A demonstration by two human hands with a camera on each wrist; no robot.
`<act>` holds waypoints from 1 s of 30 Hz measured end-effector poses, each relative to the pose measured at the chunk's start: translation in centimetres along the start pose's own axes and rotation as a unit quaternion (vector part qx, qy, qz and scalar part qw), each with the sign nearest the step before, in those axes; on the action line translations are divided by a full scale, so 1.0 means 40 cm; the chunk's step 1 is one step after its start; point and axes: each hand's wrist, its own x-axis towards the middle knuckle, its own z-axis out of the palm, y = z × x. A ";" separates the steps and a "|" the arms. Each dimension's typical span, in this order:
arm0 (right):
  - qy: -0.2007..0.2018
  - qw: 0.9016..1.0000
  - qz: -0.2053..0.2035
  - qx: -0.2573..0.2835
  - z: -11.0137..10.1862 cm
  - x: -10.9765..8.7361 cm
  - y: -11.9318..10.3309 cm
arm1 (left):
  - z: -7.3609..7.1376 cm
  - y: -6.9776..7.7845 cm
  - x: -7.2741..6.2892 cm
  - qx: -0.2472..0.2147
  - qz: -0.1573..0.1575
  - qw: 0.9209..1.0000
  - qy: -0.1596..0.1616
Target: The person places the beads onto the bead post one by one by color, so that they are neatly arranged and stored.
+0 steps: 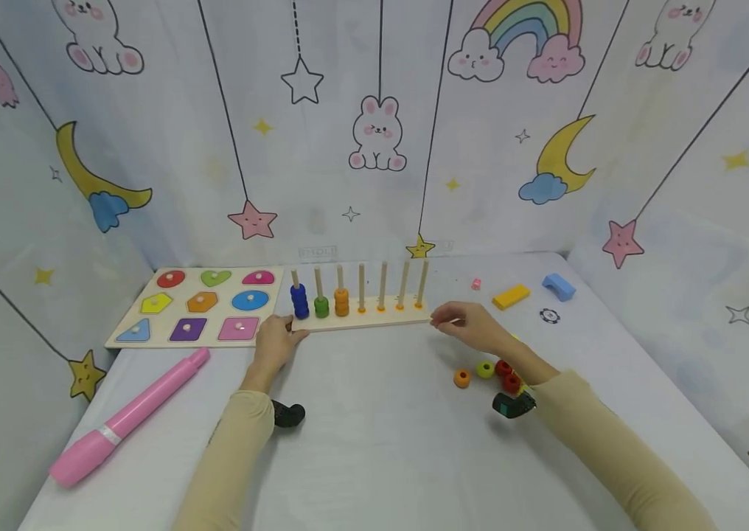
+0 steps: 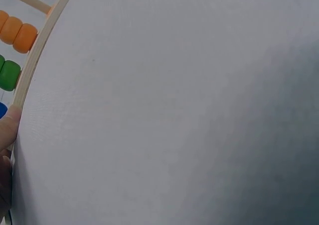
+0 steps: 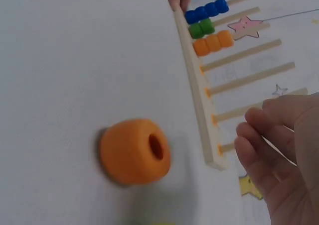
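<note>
A wooden peg board [image 1: 364, 317] with a row of upright pegs stands towards the back of the table. Blue beads [image 1: 299, 301], green beads [image 1: 321, 306] and orange beads [image 1: 342, 302] are stacked on its three leftmost pegs; the other pegs bear no beads. My left hand [image 1: 275, 345] grips the board's left end, the thumb [image 2: 9, 125] along the front edge. By the right end is my right hand [image 1: 470, 324], its fingers loosely bent with nothing between them. Nearest to it on the table lies a loose orange bead [image 3: 132, 153].
Below my right wrist lie a yellow-green bead [image 1: 485, 369] and several red beads [image 1: 511, 383]. A yellow block [image 1: 511, 296], a blue arch block [image 1: 559, 287] and a round chip [image 1: 550, 316] sit at right. At left are a shape puzzle [image 1: 175, 304] and a pink tube-like stick [image 1: 142, 405].
</note>
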 end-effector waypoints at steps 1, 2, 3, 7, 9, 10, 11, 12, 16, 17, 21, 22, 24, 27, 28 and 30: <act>-0.009 1.000 0.005 0.004 -0.002 -0.017 0.007 | -0.001 -0.001 0.000 0.000 0.000 1.000 0.001; -0.018 1.000 0.009 0.006 -0.004 -0.034 0.014 | -0.001 -0.001 0.000 -0.001 0.000 1.000 0.002; -0.027 1.000 0.013 0.008 -0.006 -0.052 0.015 | -0.002 0.000 -0.001 -0.002 0.000 1.000 0.001; -0.064 0.998 0.020 0.007 -0.001 -0.113 0.030 | -0.004 0.002 -0.003 -0.004 0.000 1.000 0.000; -0.074 0.997 0.023 0.000 0.006 -0.137 0.037 | -0.004 0.003 -0.003 -0.002 0.000 1.000 0.000; -0.076 0.997 0.025 -0.003 0.009 -0.148 0.040 | -0.004 0.002 -0.003 -0.001 0.001 1.000 0.000; -0.078 0.997 0.026 -0.007 0.012 -0.157 0.042 | -0.004 0.002 -0.004 -0.002 0.001 1.000 0.000; -0.079 0.997 0.024 -0.011 0.015 -0.165 0.045 | -0.004 0.001 -0.004 -0.002 0.002 1.000 0.001; -0.074 0.996 0.011 -0.041 0.025 -0.186 0.043 | -0.004 0.000 -0.005 -0.009 0.005 1.000 0.003; -0.071 0.996 0.002 -0.047 0.027 -0.188 0.044 | -0.004 0.000 -0.006 -0.008 0.006 1.000 0.004; -0.056 0.996 -0.031 -0.068 0.035 -0.192 0.046 | -0.005 0.002 -0.007 -0.004 0.005 1.000 0.005; -0.052 0.996 -0.034 -0.070 0.036 -0.192 0.047 | -0.005 0.002 -0.007 -0.004 0.005 1.000 0.005; -0.047 0.996 -0.035 -0.072 0.038 -0.190 0.049 | -0.004 0.002 -0.008 -0.004 0.005 1.000 0.005; -0.042 0.996 -0.027 -0.067 0.042 -0.179 0.049 | -0.004 0.001 -0.007 -0.004 0.008 1.000 0.008; -0.039 0.997 -0.025 -0.067 0.044 -0.173 0.048 | -0.004 0.001 -0.007 -0.004 0.009 1.000 0.008; -0.034 0.997 -0.024 -0.065 0.049 -0.153 0.042 | -0.004 -0.001 -0.007 -0.004 0.012 1.000 0.010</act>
